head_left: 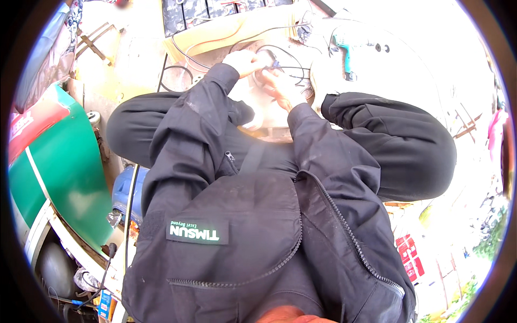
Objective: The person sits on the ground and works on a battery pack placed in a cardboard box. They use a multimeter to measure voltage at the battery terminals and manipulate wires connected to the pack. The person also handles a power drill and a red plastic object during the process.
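Note:
My left hand [245, 62], its fingers closed, grips a thin black cable [295, 68] near a small dark blue piece [276, 64]. Just below and to the right, my right hand [279, 87] has its fingers bent together at the same cable; the exact grip is small and washed out. Loops of wire lie around both hands on the pale floor. Beyond them a yellowish board or strip [226, 33] fronts a dark patterned block [183, 13] with wires on it. A teal corded or cordless power tool [346, 54] lies to the right.
My crossed legs [398, 140] frame the work. At left are a curved green and red sheet [62, 151], a blue container [124, 185], a dark rounded metal object [56, 269] and metal rods [94, 46]. A red package [409, 255] lies at lower right.

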A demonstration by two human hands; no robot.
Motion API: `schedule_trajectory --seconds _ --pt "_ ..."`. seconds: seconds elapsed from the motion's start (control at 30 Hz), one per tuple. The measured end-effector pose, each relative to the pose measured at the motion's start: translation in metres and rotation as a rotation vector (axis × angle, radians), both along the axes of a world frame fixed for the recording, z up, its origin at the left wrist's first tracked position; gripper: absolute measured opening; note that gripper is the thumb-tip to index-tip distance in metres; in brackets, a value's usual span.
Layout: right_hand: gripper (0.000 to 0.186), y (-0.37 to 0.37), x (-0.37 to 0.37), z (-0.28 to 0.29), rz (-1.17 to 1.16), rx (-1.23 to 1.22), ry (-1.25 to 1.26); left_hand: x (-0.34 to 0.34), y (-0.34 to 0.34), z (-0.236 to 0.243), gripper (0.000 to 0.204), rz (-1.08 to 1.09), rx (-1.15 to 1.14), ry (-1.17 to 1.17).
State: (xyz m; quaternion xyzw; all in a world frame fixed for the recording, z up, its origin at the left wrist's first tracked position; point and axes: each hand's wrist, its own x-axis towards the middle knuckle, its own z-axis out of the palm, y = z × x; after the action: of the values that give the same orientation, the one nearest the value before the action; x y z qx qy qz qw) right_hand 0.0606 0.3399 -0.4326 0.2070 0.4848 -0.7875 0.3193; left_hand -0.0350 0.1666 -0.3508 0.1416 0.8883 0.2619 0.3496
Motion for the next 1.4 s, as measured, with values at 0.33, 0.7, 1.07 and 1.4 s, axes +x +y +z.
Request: schedule_trajectory --seconds 0.33,0.7,1.07,1.4 --pt "0.057 0.003 0.018 -0.004 0.056 0.138 0.066 -0.002 -0.009 -0.03 0.035 0.015 -0.008 0.106" --pt "0.023 -0.009 0.004 -0.038 0.004 0.129 0.28 0.0 -0.005 -0.019 0.033 -0.031 0.008 0.105" --pt "0.04 -0.007 0.005 0.001 -0.054 0.099 -0.033 0.013 0.0 -0.021 0.023 -0.481 -0.278 0.264" --pt "0.032 -0.015 0.006 0.033 -0.008 0.058 -0.149 0.018 -0.011 -0.035 0.021 -0.211 -0.126 0.243"
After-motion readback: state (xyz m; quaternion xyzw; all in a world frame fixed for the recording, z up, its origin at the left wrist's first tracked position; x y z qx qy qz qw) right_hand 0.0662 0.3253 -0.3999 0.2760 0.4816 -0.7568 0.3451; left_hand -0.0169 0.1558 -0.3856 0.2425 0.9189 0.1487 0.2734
